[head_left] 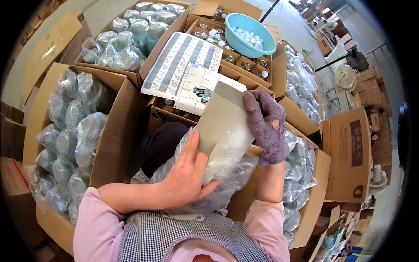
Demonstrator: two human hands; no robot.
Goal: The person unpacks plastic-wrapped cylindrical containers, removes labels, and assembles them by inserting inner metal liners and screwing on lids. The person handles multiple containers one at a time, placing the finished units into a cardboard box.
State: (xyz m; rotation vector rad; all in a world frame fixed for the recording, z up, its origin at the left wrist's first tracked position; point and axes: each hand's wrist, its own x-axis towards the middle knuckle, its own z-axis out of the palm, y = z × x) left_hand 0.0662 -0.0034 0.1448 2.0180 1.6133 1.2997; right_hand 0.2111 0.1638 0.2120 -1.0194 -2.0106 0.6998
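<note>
At the centre of the frame, a pale grey-beige box (221,115) stands tilted, its lower end in or behind a clear plastic bag (233,174); I cannot tell which. The purple-gloved right hand (267,126) grips its upper right edge between thumb and fingers. The bare left hand (185,170) lies with fingers extended and parted against the box's lower left side and the plastic. Above centre, a large label sheet (183,61) carries grey-blue bands of print too small to read; overlapping it, a white sheet (185,96) bears dark-and-blue stickers (203,92). Toward the right edge, a brown carton (338,174) shows dark printed characters, a dark panel and a droplet mark.
</note>
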